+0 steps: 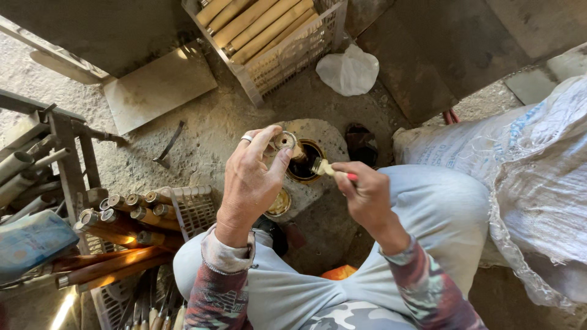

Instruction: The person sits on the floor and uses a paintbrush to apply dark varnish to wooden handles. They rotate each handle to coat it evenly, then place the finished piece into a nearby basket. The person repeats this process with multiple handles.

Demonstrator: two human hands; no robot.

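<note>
Brush sits pinched in the right hand; left hand fingers clamp a metal-capped handle.

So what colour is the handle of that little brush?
Red, best seen in the head view: the brush handle pokes out from the right hand.

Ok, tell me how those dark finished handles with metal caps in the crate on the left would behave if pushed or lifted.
The capped handles look round and straight, so a pushed one would probably roll unless the pile stops it. They seem stiff wood, unlikely to flex. Their glossy coat suggests a slippery or tacky grip. The crate wall should hold them in.
</note>
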